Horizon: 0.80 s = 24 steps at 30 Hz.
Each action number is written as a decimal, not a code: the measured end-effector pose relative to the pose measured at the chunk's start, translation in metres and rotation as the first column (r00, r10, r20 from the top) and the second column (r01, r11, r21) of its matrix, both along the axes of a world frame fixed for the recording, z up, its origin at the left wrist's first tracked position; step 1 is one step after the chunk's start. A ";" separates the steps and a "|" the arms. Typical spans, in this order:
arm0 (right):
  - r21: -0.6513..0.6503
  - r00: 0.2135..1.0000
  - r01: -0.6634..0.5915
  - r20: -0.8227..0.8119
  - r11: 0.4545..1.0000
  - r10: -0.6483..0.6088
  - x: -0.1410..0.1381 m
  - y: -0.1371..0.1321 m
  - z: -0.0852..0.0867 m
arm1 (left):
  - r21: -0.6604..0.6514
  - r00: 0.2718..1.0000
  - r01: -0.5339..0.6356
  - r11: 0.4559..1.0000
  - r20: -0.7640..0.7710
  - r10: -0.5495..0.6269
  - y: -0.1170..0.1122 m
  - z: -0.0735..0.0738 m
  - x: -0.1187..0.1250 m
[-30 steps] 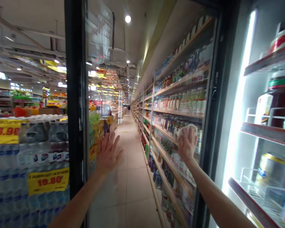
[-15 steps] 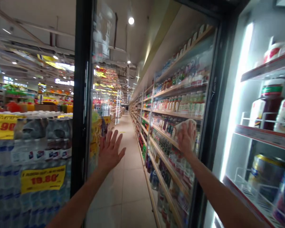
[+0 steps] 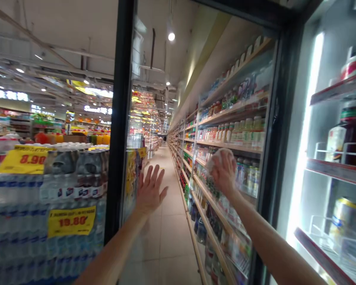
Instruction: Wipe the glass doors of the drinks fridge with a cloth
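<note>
I am looking through the head camera at the glass door [image 3: 172, 99] of a lit cooler, which is standing open into a shop aisle. My left hand [image 3: 150, 194] is lying flat on the pane with its fingers spread and nothing in it, low down and near the door's dark frame [image 3: 118, 118]. My right hand [image 3: 224, 174] is pressing a pale cloth [image 3: 214, 157] against the same pane, higher up and nearer the cooler. Its fingers are curling over the cloth, which is showing blurred above and left of the knuckles. Through the glass I am seeing a tiled floor [image 3: 169, 229] and long shelves of bottles [image 3: 240, 130] running away down the aisle. Left of the frame, packs of bottled water [image 3: 62, 186] are standing stacked, with a yellow price tag [image 3: 71, 221] on them. At the far right, the cooler's shelves [image 3: 338, 170] are carrying cans and a dark bottle.
</note>
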State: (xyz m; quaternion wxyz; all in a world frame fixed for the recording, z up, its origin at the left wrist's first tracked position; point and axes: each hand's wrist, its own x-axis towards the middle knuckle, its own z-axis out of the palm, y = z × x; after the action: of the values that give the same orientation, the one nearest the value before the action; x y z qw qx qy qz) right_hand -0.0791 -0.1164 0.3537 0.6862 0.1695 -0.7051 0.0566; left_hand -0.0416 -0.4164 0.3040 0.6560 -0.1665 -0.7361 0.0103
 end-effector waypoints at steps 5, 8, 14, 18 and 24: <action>-0.573 0.998 0.025 -0.031 0.819 -0.052 -0.016 0.045 0.030 | 0.000 1.000 -0.022 1.000 -0.007 0.022 0.002 0.000 0.002; -0.352 0.999 0.009 -0.027 0.936 -0.020 -0.010 0.001 0.038 | 0.007 1.000 -0.004 1.000 -0.011 0.004 0.001 -0.001 -0.001; 0.223 0.999 -0.040 0.001 0.974 0.041 0.000 -0.033 0.031 | -0.006 1.000 -0.012 1.000 -0.012 0.012 -0.002 0.000 -0.003; -0.359 1.000 0.013 0.008 0.933 -0.011 -0.012 0.042 0.056 | -0.007 1.000 -0.012 1.000 -0.015 0.012 0.000 0.000 -0.001; -0.341 1.000 -0.007 -0.010 0.940 0.004 -0.013 0.013 0.087 | -0.034 0.998 -0.032 0.999 -0.057 0.030 -0.001 0.001 -0.001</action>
State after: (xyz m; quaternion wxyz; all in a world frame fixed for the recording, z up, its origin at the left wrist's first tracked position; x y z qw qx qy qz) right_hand -0.0924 -0.1030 0.4406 0.7083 0.0503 -0.6810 0.1792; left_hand -0.0429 -0.4176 0.3050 0.6732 -0.1661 -0.7195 0.0377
